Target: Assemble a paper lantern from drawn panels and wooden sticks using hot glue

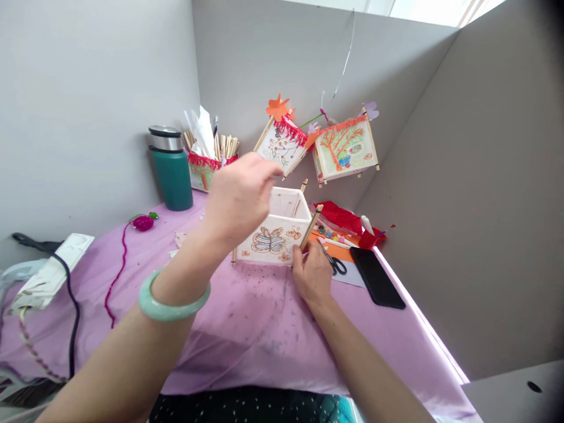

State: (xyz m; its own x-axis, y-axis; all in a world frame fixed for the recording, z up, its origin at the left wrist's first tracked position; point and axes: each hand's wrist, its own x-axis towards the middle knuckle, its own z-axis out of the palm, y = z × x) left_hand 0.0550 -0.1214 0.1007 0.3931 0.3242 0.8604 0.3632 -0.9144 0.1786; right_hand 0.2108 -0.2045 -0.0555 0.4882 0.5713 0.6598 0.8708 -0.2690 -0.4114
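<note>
A white square paper lantern [269, 242] with wooden stick corners stands on the table, its top uncovered. A grey and orange butterfly and small flowers are drawn on its front. My right hand [314, 271] grips the lantern's lower front right corner, thumb on the front panel near the stick. Raised over the lantern's left side is my left hand [240, 197], a green bangle on its wrist. Its fingers are bent together in a pinch, slightly blurred; whatever they hold cannot be made out. The hand hides the lantern's back left corner.
Two decorated lanterns [348, 150] hang behind. A green tumbler [171, 176] stands beside a stick holder [207, 167] at the back left. Black scissors [337, 265] and a phone [377, 277] lie at right. Magenta yarn [123, 258] and a power strip [53, 270] lie at left.
</note>
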